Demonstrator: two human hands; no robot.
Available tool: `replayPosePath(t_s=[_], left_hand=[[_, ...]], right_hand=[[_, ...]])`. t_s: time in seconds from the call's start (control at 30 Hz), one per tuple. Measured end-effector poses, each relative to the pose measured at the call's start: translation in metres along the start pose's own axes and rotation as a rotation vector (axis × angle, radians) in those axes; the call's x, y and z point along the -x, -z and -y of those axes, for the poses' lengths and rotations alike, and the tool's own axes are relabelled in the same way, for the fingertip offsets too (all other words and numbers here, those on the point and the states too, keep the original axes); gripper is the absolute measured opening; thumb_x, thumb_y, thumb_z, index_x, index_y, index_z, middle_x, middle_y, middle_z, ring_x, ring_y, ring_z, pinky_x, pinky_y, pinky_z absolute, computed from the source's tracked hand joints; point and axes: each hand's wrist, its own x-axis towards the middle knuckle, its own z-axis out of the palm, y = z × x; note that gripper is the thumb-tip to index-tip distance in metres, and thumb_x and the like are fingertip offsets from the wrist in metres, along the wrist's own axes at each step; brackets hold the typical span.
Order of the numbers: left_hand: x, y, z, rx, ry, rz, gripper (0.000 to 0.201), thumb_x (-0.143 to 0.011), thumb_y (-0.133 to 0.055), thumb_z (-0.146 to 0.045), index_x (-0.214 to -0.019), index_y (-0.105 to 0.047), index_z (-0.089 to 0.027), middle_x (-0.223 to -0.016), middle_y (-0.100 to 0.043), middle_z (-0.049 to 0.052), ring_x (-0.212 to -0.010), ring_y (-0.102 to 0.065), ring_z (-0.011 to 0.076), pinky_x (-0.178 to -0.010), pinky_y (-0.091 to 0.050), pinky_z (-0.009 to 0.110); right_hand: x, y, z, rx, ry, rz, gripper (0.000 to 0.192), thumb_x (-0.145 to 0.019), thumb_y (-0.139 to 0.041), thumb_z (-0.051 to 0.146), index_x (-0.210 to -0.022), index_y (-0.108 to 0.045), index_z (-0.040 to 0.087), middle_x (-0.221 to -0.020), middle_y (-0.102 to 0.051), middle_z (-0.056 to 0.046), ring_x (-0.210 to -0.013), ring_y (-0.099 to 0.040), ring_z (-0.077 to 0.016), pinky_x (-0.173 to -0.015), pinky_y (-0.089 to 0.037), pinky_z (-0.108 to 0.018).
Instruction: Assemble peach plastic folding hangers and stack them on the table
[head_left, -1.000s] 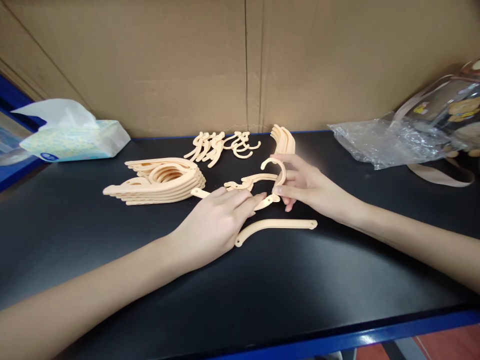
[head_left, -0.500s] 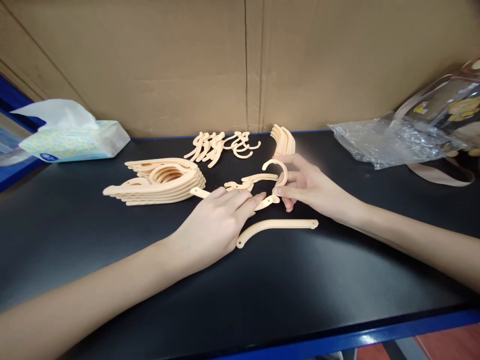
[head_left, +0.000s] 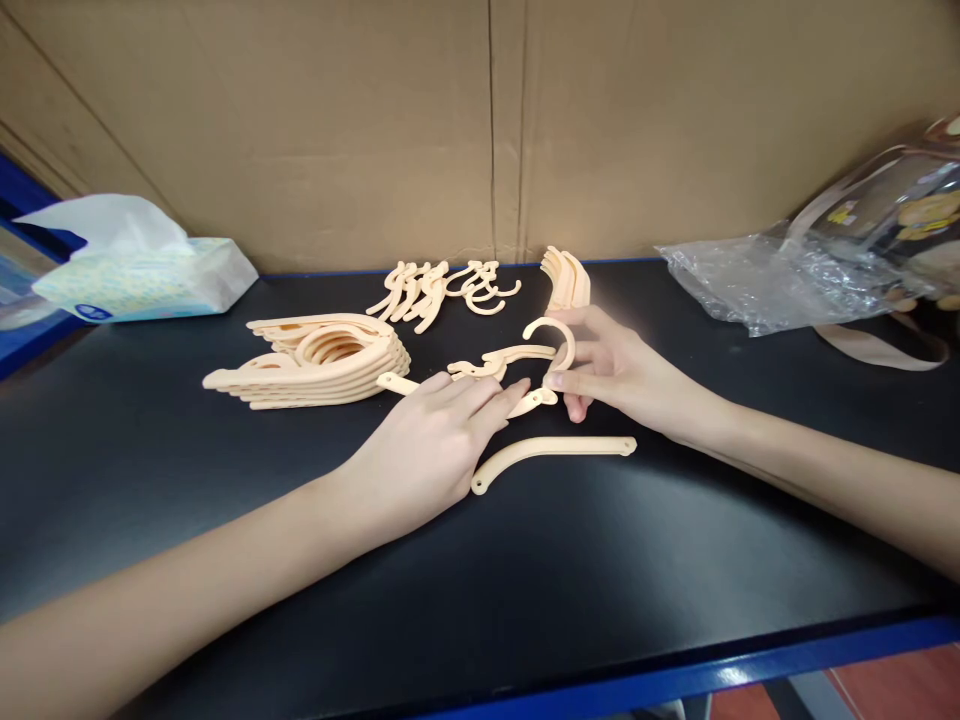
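Observation:
In the head view, my left hand (head_left: pixel 424 445) rests over a cream plastic hanger arm (head_left: pixel 396 383), its fingers closed on it. That arm's two ends show on either side of the hand; its middle is hidden. My right hand (head_left: pixel 626 370) pinches a curved hanger hook (head_left: pixel 565 345) between thumb and fingers. The hook stands upright, its lower end at the right end of the hanger arm; whether they are joined I cannot tell. Behind the fingers lie other hanger pieces (head_left: pixel 517 354). Nearer me, a loose hanger arm (head_left: pixel 559 447) lies flat.
At left is a stack of folded hangers (head_left: pixel 330 375). Loose hooks and short pieces (head_left: pixel 420 292) lie at the back, beside a stack of hanger arms (head_left: pixel 566 278). A tissue pack (head_left: pixel 150 280) stands far left, and a clear plastic bag (head_left: pixel 757 280) lies right.
Both hands keep their hold on the hanger arm and hook. The whole view has shifted very slightly; otherwise I see no clear movement.

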Motion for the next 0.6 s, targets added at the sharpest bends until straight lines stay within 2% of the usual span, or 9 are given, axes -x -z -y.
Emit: replayPosePath(t_s=[0.4,0.6], left_hand=[[-0.0002,0.0007,-0.0011,-0.017,0.003,0.026,0.041,-0.088,-0.036,-0.006,-0.127,-0.048,-0.006,-0.1,-0.064,0.012,-0.099,-0.06,0.0248,-0.08,-0.048,0.037],[-0.001,0.001,-0.0045,-0.032,-0.033,0.008,0.04,-0.086,-0.04,-0.006,-0.125,-0.05,-0.008,-0.093,-0.064,0.01,-0.096,-0.061,0.0243,-0.081,-0.048,0.036]], right_hand=[[-0.0008,-0.0002,-0.0021,0.01,0.019,0.013,0.046,-0.078,-0.065,0.02,-0.115,-0.037,0.024,-0.071,-0.055,0.008,-0.049,-0.058,-0.0086,-0.051,-0.052,-0.027],[0.0007,0.0006,-0.0011,-0.011,0.02,0.022,0.052,-0.074,-0.072,0.028,-0.112,-0.037,0.024,-0.073,-0.057,0.007,-0.051,-0.06,-0.0092,-0.051,-0.053,-0.026]])
